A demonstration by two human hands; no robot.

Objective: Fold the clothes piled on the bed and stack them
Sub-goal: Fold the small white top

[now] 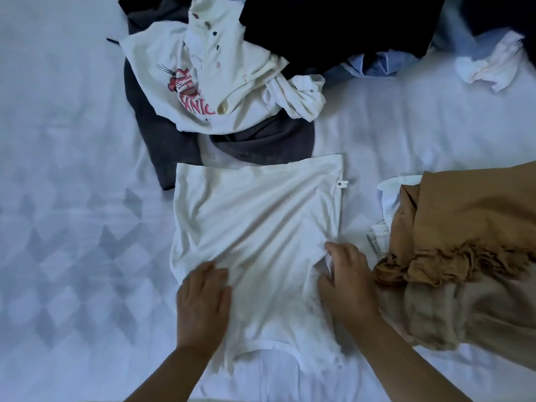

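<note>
Here the white T-shirt (255,227) lies spread on the bed (72,198), neckline nearest the person. The left hand (203,303) presses flat, fingers straight, likely anchoring the cloth, while the right hand (345,280) pinches the side edge, apparently to fold it inward; unfolded clothes (220,82) wait beyond.

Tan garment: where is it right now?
In the head view, the tan garment lies bunched at the right edge of the bed, beside the white T-shirt and just right of the right hand.
</note>
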